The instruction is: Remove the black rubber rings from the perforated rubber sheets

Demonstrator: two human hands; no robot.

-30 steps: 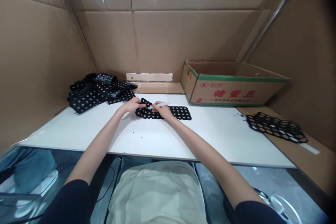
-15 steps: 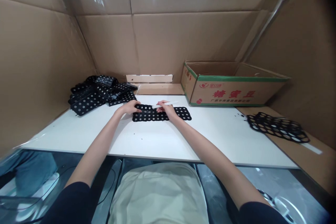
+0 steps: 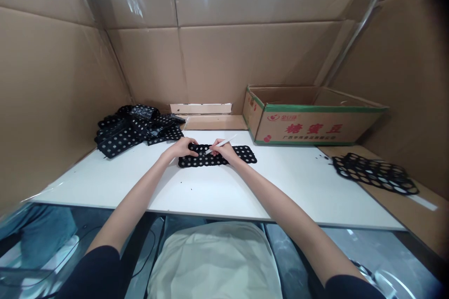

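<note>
Right grip is closed tight on a thin white pen, with the fingers curled around it. The pen leans over, its low end down at a black strip with rows of pale dots. From where I stand, that end is too small for me to tell if it touches. The strip lies in the middle of the white desk, longways from side to side. Its other end pokes out past the right wrist.

Left grip is at the left end of the strip, with the thumb on top. I can't tell if the fingers pinch it or just press on it.

Over by the left wall, at the back, sits a messy pile of more black dotty stuff. At the back on the right is a brown box with green edges and big red writing. Its top is open. In front of the box, more to the right, lies a black net with big round holes, partly on the desk and partly on a brown board. A few tiny black crumbs lie on the desk in front of the strip. Tall cardboard walls go around the desk.
</note>
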